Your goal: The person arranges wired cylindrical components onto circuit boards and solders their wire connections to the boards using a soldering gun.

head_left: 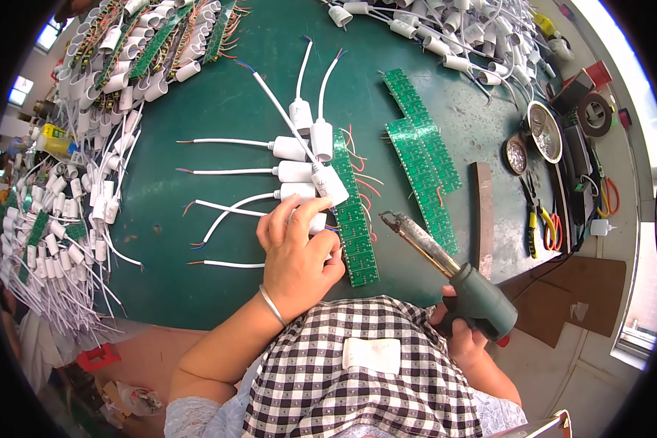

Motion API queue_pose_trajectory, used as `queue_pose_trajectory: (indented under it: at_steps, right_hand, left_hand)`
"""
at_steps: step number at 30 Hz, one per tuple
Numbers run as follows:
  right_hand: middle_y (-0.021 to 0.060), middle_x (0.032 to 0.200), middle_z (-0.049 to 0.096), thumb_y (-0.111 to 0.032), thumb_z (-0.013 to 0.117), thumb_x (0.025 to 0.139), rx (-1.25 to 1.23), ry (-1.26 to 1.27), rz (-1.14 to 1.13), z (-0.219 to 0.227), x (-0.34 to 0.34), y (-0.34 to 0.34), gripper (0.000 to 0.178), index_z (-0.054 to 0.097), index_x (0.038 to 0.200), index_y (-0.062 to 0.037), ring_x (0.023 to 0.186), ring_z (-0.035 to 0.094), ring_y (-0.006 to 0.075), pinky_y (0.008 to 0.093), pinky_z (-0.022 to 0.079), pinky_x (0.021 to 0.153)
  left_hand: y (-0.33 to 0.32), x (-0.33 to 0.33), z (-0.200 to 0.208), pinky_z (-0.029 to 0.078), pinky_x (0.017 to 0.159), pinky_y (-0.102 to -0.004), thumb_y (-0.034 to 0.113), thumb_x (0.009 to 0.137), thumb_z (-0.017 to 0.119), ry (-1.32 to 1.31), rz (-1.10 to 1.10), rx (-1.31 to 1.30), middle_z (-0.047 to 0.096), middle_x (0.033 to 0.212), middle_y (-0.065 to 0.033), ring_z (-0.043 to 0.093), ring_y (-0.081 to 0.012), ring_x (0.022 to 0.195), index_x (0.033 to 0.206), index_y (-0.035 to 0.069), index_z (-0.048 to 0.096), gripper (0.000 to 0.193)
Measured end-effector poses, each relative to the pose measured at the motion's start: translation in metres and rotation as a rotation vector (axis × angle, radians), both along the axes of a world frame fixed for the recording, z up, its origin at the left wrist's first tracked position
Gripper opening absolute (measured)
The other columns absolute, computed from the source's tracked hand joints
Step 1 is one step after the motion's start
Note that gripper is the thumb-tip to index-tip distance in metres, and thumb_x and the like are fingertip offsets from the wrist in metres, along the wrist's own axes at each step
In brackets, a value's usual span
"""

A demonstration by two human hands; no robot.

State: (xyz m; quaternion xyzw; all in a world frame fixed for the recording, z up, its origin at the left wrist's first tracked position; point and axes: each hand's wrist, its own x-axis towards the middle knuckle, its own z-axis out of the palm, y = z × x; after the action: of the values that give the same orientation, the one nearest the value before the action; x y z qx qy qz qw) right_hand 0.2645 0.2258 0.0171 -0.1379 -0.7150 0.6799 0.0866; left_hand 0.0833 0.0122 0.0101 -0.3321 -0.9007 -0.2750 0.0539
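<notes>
My left hand (297, 244) is closed around the lower white plastic housings, which it partly hides. Its index fingertip touches a tilted white housing (330, 185) whose white cable runs up and to the left. Several more cabled housings (295, 172) lie about it, their bared wire ends pointing left or away. Just right of the fingers is a long green circuit board strip (355, 241) with red and blue wires along its edges. My right hand (463, 332) grips the dark green handle of a soldering gun (482, 301); its blackened tip points up and left, to the right of the strip.
More green board strips (423, 153) lie beyond the soldering gun. Piles of cabled housings (474, 33) fill the back right and the left side (73, 219). A brown bar (482, 219), metal bowl (544, 131), round tin (515, 155), pliers (534, 215) and black tape roll (595, 114) are at right.
</notes>
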Motion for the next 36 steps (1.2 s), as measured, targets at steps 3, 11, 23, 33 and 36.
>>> queue_pose_trajectory:
  at_steps: [3, 11, 23, 33, 36]
  right_hand:
    - [0.0107, 0.084, 0.060, -0.043, 0.058, 0.088, -0.034, 0.024, -0.075, 0.002, -0.006, -0.006, 0.061, 0.045, 0.121, 0.0052, 0.065, 0.056, 0.0150, 0.0259, 0.046, 0.056]
    - [0.0115, 0.061, 0.056, -0.042, 0.056, 0.086, -0.280, 0.055, -0.216, -0.012, -0.031, -0.009, 0.054, 0.046, 0.114, 0.0038, 0.054, 0.056, 0.0190, 0.0287, 0.047, 0.053]
    - [0.0159, 0.075, 0.057, -0.037, 0.056, 0.087, -0.410, 0.110, -0.233, -0.013, -0.037, -0.004, 0.052, 0.046, 0.115, 0.0063, 0.053, 0.055, 0.0197, 0.0320, 0.049, 0.050]
    - [0.0142, 0.067, 0.057, -0.035, 0.054, 0.089, -0.400, 0.166, -0.272, -0.009, -0.042, -0.009, 0.050, 0.046, 0.115, 0.0062, 0.054, 0.055, 0.0191, 0.0313, 0.048, 0.051]
    - [0.0130, 0.060, 0.055, -0.036, 0.054, 0.089, -0.401, 0.169, -0.312, -0.010, -0.042, -0.008, 0.050, 0.047, 0.115, 0.0058, 0.053, 0.054, 0.0190, 0.0299, 0.046, 0.051]
  left_hand:
    - [0.000, 0.001, -0.001, 0.022, 0.100, -0.0485, 0.010, 0.063, 0.068, 0.002, 0.005, -0.001, 0.045, 0.127, -0.0065, 0.034, -0.0351, 0.122, 0.068, 0.012, 0.056, 0.013]
    - [0.001, 0.001, -0.002, 0.023, 0.099, -0.0487, 0.010, 0.063, 0.068, 0.010, -0.002, 0.009, 0.045, 0.128, -0.0071, 0.034, -0.0351, 0.122, 0.067, 0.011, 0.056, 0.013]
    - [-0.001, 0.004, -0.004, 0.024, 0.099, -0.0477, 0.011, 0.065, 0.070, 0.044, 0.007, 0.011, 0.045, 0.128, -0.0070, 0.036, -0.0347, 0.121, 0.075, 0.012, 0.056, 0.016]
    - [-0.032, 0.003, 0.052, 0.031, 0.103, -0.0405, 0.033, 0.086, 0.056, -0.770, -0.162, 1.127, 0.046, 0.126, -0.0157, 0.041, -0.0293, 0.121, 0.112, 0.006, 0.052, 0.038]
    - [-0.050, 0.012, 0.112, 0.025, 0.105, -0.0469, 0.067, 0.090, 0.031, -0.785, -0.589, 1.230, 0.031, 0.143, -0.0152, 0.030, -0.0322, 0.129, 0.122, 0.014, 0.054, 0.066]
